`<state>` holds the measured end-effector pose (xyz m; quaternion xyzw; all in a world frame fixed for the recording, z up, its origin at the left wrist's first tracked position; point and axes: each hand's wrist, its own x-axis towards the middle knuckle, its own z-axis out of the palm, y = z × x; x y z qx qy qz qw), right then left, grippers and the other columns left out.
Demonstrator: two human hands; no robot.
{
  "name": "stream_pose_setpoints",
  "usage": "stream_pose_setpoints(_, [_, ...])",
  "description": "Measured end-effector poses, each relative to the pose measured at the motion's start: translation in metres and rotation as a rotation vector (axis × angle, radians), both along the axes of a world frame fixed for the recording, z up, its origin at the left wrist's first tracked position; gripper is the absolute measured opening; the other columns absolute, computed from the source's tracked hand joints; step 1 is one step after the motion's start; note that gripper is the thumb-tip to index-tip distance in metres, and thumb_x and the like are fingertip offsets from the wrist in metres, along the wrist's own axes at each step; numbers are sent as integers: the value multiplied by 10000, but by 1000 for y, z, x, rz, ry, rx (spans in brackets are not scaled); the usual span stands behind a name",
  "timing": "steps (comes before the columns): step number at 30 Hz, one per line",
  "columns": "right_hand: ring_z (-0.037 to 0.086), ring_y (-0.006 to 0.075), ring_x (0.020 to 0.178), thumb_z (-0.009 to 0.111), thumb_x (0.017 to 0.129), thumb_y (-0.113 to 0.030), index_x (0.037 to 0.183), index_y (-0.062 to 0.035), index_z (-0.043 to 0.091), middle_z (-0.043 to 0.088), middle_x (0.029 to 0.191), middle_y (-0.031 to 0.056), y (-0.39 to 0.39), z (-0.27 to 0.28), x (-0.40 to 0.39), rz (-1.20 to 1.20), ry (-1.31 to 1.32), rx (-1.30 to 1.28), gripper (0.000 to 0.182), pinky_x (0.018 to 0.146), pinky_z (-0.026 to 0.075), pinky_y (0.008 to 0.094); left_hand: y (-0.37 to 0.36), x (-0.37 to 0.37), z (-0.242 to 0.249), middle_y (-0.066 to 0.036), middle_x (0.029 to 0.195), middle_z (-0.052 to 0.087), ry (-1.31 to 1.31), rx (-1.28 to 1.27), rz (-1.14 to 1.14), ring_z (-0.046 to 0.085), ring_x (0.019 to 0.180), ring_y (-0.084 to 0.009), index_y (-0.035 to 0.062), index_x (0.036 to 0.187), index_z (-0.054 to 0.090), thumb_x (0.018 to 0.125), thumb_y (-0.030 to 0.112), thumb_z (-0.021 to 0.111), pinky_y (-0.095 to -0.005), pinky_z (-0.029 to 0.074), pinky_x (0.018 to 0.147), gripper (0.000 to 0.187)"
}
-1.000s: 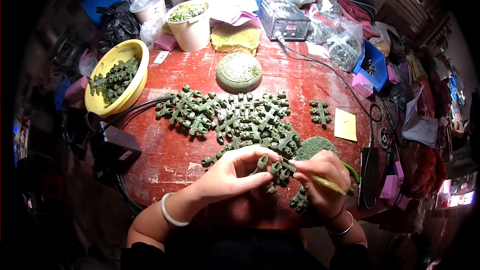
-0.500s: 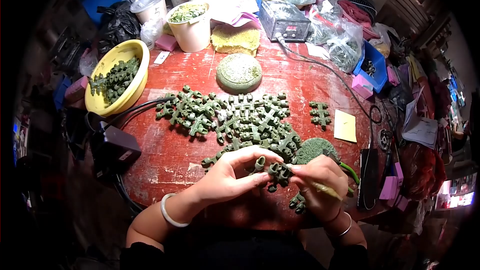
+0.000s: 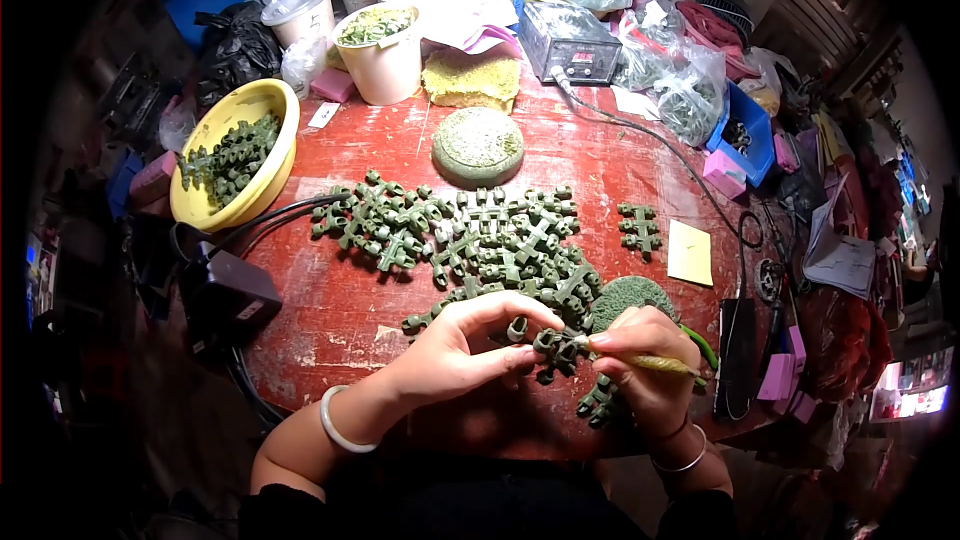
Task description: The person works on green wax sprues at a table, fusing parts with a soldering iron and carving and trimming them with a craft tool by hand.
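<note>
My left hand [image 3: 462, 342], with a pale bangle at the wrist, pinches a dark green branched piece with short tube-like ends [image 3: 547, 346]. In my right hand [image 3: 650, 340] is a slim pen-like tool with a yellowish handle [image 3: 662, 365]. Its tip meets the right side of the held piece. Just below the right hand lies another green branched piece [image 3: 598, 402]. Beyond both hands spreads a heap of similar green pieces [image 3: 510, 240]. A round green textured pad [image 3: 632, 300] sits behind the right hand, beside green-handled pliers [image 3: 703, 344] that are partly hidden.
A yellow basin [image 3: 283, 165] with green pieces stands at left, near a dark box [image 3: 235, 290]. Farther back are a round green-grey block [image 3: 478, 147], a white bucket [image 3: 385, 65] and a control box [image 3: 570, 43] with a cable. A yellow note [image 3: 690, 252] lies at right.
My right hand has shifted slightly, and the tool's handle has swung to a flatter angle. The held piece has turned a little between the left fingers.
</note>
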<state>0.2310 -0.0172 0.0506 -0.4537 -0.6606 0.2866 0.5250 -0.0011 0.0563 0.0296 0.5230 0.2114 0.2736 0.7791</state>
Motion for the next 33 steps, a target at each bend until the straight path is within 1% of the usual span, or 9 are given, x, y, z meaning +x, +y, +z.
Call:
stream_pose_setpoints(6, [658, 203, 779, 830, 795, -67, 984, -43, 743, 742, 891, 85, 1, 0, -1, -40, -10, -18, 209, 697, 511, 314, 0, -1, 2, -79, 1158, 623, 24, -37, -14, 640, 998, -134, 17, 1239, 623, 932, -14, 673, -239, 543, 729, 313])
stream_pose_setpoints(8, [655, 205, 777, 828, 803, -79, 979, -33, 740, 740, 891, 93, -1, -3, 1, -1, 98, -82, 202, 705, 506, 310, 0, -1, -3, 1, 1053, 615, 4, 52, -13, 630, 881, -76, 57, 1295, 605, 966, 43, 656, -229, 537, 709, 333])
stream_pose_setpoints(11, [651, 199, 782, 827, 806, -77, 974, -22, 738, 738, 897, 100, -1, -2, 1, 18, 184, -158, 198, 721, 503, 310, 1, -2, -1, -80, 1151, 632, -16, -56, -30, 678, 977, -161, 22, 1259, 604, 937, -7, 669, -250, 553, 703, 329])
stream_pose_setpoints(14, [647, 190, 792, 815, 814, -53, 972, -16, 738, 736, 908, 98, 0, -3, 0, -22, 179, -149, 180, 736, 498, 306, 1, -2, -1, -80, 1143, 635, -21, -65, -42, 691, 970, -173, 23, 1260, 599, 938, -12, 665, -254, 561, 695, 331])
stream_pose_setpoints(17, [643, 185, 801, 802, 830, -46, 974, -10, 736, 733, 919, 96, 0, -10, 3, 60, 306, -172, 163, 738, 495, 300, 1, -2, 1, -5, 1074, 609, -23, -86, -51, 625, 909, -79, 57, 1296, 603, 957, 32, 672, -228, 545, 700, 348])
stream_pose_setpoints(24, [637, 180, 783, 788, 846, -43, 980, -7, 736, 731, 937, 99, -1, -6, 0, -83, 229, -225, 149, 733, 488, 290, 0, 1, 5, -11, 1115, 566, -70, -166, -56, 615, 970, -87, 62, 1324, 594, 951, 21, 671, -232, 559, 719, 383])
stream_pose_setpoints(27, [626, 176, 742, 790, 838, -36, 980, -13, 739, 726, 905, 94, -1, -4, 2, 2, 279, -79, 153, 704, 481, 290, 0, 2, 7, -10, 1116, 567, -1, -72, -13, 601, 988, -85, 67, 1343, 585, 954, 21, 661, -231, 562, 729, 399])
stream_pose_setpoints(30, [614, 180, 691, 799, 825, -40, 997, -24, 738, 720, 851, 89, -1, 0, -2, -125, 16, -79, 183, 642, 467, 299, 0, 4, 10, -60, 1179, 587, 58, 124, -2, 606, 1034, -124, 30, 1305, 616, 947, -9, 634, -252, 598, 722, 361])
stream_pose_setpoints(33, [615, 181, 685, 801, 826, -47, 1005, -25, 736, 726, 866, 86, -2, 1, -2, -127, -103, 60, 193, 634, 474, 303, 0, 2, 14, -65, 1216, 584, 98, -17, 4, 610, 1024, -124, 29, 1307, 619, 953, 6, 634, -260, 611, 730, 355])
